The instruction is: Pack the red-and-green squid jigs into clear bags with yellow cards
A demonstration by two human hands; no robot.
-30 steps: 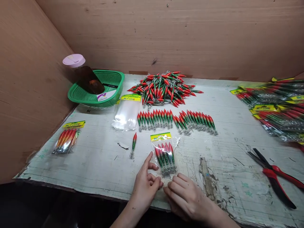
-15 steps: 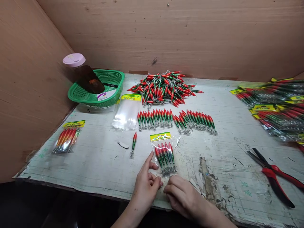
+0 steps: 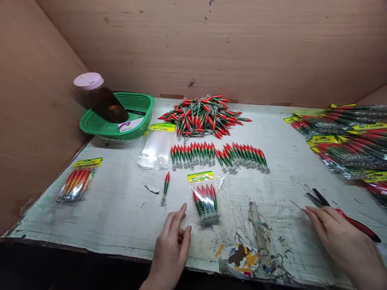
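Observation:
A clear packet with a yellow header [image 3: 204, 198] lies flat near the table's front edge, holding several red-and-green squid lures. My left hand [image 3: 171, 249] rests on the table just left of the packet's lower end, fingers loosely spread and holding nothing. My right hand [image 3: 340, 237] is far to the right, fingers stretched over the red-handled scissors [image 3: 353, 222], touching or almost touching them. A single loose lure [image 3: 165, 188] lies left of the packet. Two rows of lures [image 3: 217, 155] are lined up behind it, and a heap of lures [image 3: 202, 115] sits further back.
A green basket [image 3: 121, 121] with a pink-lidded bottle [image 3: 99, 96] stands at the back left. Empty bags [image 3: 156, 146] lie beside it. One filled packet [image 3: 77, 180] lies at the left, a pile of filled packets [image 3: 344, 141] at the right. Wooden walls enclose the table.
My right hand left the packet and moved far right to the scissors. My left hand drew back slightly from the packet's lower end. The view shifted a little.

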